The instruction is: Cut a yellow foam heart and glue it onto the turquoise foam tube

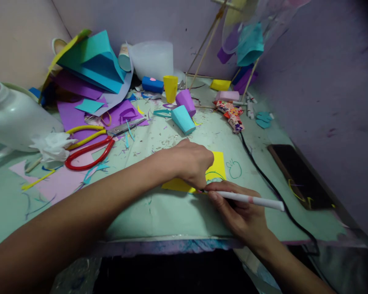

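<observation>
Bright yellow paper (218, 161) is laid flat near the front of the pale green tabletop (135, 222), partly covered by the left hand (191, 163); pretty crisp square corner at the far right, and a curved green line is drawn on it; the left fingers are curled and bent down onto it, though whether anything's gripped there can't be told; a slim white felt-tip pen (260, 201) with a pinkish band is pinched snugly in the right hand (243, 216), tip hidden; a green apple-like doodle (234, 169) is inked just beside the paper.
</observation>
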A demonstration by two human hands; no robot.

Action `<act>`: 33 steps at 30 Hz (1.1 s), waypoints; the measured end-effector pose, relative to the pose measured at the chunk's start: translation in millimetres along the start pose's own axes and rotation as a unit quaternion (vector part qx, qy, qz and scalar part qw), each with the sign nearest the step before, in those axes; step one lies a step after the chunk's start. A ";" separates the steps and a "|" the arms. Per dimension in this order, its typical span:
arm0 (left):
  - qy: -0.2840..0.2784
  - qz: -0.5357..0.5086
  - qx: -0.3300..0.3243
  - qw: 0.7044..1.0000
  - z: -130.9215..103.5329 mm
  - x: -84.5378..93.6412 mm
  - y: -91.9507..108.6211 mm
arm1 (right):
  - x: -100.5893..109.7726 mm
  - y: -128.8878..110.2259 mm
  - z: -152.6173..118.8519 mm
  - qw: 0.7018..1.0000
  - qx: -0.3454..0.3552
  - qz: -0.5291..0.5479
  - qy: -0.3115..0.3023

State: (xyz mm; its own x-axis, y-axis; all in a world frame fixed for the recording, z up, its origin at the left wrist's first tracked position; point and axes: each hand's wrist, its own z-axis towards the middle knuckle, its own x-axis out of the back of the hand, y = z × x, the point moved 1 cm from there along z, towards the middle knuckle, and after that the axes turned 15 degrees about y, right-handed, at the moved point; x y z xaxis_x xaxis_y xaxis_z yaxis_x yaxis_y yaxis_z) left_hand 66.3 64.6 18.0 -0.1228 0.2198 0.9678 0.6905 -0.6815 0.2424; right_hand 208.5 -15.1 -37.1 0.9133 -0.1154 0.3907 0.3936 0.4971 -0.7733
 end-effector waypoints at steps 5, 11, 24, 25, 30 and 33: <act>-0.003 0.003 -0.002 1.000 0.5 -0.8 -0.4 | 1.1 -0.8 -1.1 1.000 0.007 0.002 0.010; -0.008 0.002 -0.004 1.000 0.0 -0.1 -1.1 | 1.0 -3.8 0.1 1.000 0.000 -0.011 0.020; -0.012 0.018 -0.004 1.000 1.8 -3.2 -2.5 | 11.9 1.5 -7.7 0.989 -0.115 -0.009 0.091; -0.010 0.018 -0.006 1.000 1.9 -3.5 -2.7 | 12.9 2.0 -7.7 0.989 -0.117 -0.015 0.087; -0.008 0.022 -0.007 1.000 1.7 -3.2 -3.0 | 12.4 1.1 -5.8 0.994 -0.091 -0.033 0.052; -0.010 0.021 -0.005 1.000 2.0 -3.3 -3.2 | 10.7 1.0 -5.4 0.995 -0.086 -0.032 0.048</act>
State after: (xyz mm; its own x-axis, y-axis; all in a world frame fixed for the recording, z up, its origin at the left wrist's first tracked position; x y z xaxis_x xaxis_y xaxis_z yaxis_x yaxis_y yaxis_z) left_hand 65.9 67.4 13.9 -0.0800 0.2052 0.9754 0.6875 -0.6973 0.2031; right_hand 219.2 -20.4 -36.5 0.8887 -0.2281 0.3977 0.4550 0.3328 -0.8260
